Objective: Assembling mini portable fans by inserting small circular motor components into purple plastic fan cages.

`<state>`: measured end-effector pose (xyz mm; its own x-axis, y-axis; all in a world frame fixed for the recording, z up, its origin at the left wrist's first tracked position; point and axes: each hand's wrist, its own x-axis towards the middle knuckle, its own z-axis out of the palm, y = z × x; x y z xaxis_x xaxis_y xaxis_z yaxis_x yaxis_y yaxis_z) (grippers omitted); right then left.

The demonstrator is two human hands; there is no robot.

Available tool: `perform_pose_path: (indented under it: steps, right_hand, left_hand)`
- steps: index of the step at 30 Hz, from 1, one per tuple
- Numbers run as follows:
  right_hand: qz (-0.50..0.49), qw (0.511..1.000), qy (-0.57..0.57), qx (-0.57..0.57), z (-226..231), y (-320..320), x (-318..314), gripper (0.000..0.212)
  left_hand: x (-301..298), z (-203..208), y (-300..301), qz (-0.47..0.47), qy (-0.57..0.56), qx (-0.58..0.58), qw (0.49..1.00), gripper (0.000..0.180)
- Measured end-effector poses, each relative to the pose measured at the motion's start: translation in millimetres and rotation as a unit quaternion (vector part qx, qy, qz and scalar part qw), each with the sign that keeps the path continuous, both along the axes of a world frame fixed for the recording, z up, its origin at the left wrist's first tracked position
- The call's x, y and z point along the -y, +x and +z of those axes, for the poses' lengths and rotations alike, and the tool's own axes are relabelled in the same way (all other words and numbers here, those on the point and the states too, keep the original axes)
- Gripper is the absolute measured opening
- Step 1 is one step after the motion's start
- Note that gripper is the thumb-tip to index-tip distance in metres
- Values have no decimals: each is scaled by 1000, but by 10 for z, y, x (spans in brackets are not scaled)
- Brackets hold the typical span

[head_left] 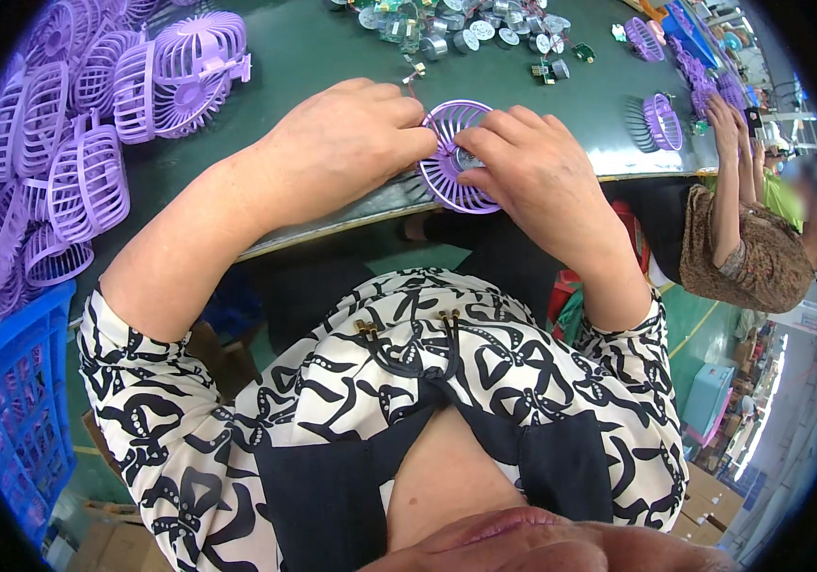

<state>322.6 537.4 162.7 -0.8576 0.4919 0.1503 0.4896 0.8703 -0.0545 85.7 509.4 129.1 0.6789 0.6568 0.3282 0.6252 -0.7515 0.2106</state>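
A round purple fan cage [448, 194] with thin ribs lies at the table's front edge, between my hands. Inside it sits a small silver motor [468, 159], gripped by the thumb and fingers of my right hand [540, 172]. My left hand [356, 133] is closed, its fingertips at the cage's left side; what they pinch is hidden. A thin red wire [412, 90] runs from a small circuit board [416, 71] down behind the left fingers toward the cage.
Many purple fan cages [103, 176] are heaped at the left, above a blue crate [22, 410]. Silver motors with boards [470, 36] lie in a pile at the table's far side. Another cage [662, 122] stands at the right, near a co-worker's arms [728, 162].
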Motion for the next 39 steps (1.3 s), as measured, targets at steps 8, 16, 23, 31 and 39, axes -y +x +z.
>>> perform_pose_path:
  steps: [8,16,23,31,39]
  right_hand:
    - [32,989,-47,-136,-224,244,162,57]
    - [46,988,24,-147,-433,235,225,69]
    - [46,988,28,-145,-442,252,189,66]
    - [40,984,-32,-172,-408,283,162,55]
    - [-62,975,-130,-172,-117,23,177,33]
  left_hand:
    - [7,8,10,-2,6,-7,1000,18]
    - [-4,12,-27,-12,14,-7,1000,20]
    - [-35,21,-23,-17,14,-23,999,19]
    - [-11,-10,-1,-21,0,-11,1000,13]
    - [23,-28,-14,-8,18,-19,1000,14]
